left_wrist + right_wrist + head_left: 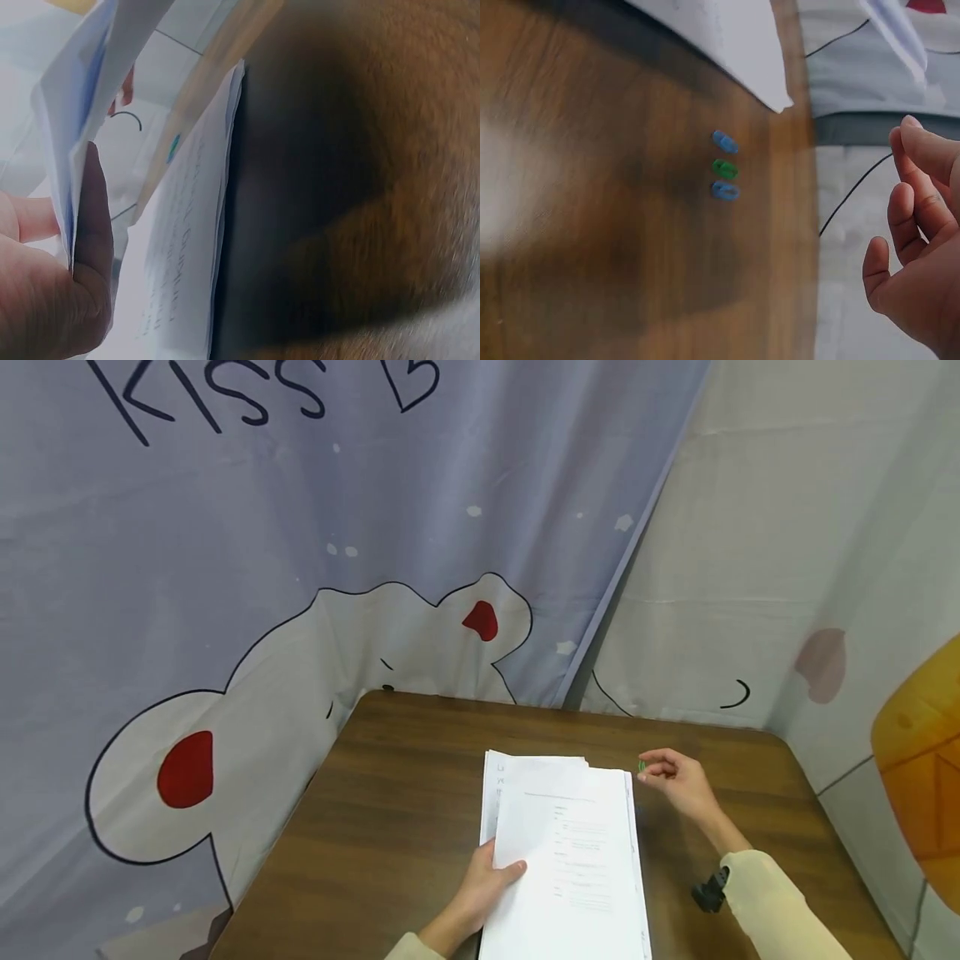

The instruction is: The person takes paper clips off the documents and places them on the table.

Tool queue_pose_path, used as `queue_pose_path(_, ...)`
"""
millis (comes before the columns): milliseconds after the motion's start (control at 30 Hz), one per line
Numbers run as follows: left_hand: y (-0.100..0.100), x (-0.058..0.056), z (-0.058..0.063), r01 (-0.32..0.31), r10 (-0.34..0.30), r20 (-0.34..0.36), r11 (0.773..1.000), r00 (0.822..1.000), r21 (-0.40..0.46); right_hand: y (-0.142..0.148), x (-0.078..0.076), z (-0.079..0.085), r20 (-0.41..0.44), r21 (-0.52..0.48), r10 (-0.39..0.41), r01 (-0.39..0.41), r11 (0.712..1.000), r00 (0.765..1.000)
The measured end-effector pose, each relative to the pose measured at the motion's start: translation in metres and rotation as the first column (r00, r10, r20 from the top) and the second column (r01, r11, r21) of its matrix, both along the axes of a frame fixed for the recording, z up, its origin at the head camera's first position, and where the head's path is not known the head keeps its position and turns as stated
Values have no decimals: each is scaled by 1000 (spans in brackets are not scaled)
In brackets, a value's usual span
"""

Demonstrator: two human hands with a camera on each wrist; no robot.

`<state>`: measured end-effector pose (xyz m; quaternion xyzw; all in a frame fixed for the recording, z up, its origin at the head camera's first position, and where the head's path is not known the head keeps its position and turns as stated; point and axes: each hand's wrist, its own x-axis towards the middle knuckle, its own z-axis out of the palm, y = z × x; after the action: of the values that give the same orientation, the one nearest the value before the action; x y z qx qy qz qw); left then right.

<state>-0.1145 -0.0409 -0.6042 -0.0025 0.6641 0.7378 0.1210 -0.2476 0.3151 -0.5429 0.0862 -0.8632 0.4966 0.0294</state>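
Observation:
In the head view my left hand (480, 889) pinches printed sheets (562, 860) by their left edge, thumb on top. The left wrist view shows the held sheets (64, 142) raised between thumb and fingers. Beneath them, more sheets (180, 232) with large lettering lie on the table. My right hand (678, 781) hovers past the sheets' upper right corner, its fingers loosely bent and thumb and forefinger tips close together, with nothing visible between them. Near it on the table lie a green paper clip (724, 168) and two blue paper clips (724, 190), in a row.
A brown wooden table (405, 793) reaches back to a printed curtain (375, 527), with a pale curtain (735, 568) on the right. A dark wrist device (711, 891) sits by my right sleeve.

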Motion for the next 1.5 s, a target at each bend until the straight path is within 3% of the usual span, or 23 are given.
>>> queue_pose_path(267,-9,-6,1,-9,9,-14,1000,1000,-19,18,2,-23,76,10,-4,3,1000,997)
queue_pose_path(633,-21,-7,5,-17,16,-15,1000,1000,-19,31,8,-51,87,66,-15,10,998,996)
queue_pose_path(1033,-38,-12,4,-53,51,-33,995,998,-88,31,11,-63,109,72,-30,22,997,994)
queue_pose_path(1300,-51,-14,4,-91,89,-23,990,996,-106,29,12,-72,129,131,-11,-6,991,992)
queue_pose_path(1500,-54,-17,3,-109,107,-23,987,994,-121,31,12,-77,125,221,-48,20,975,991)
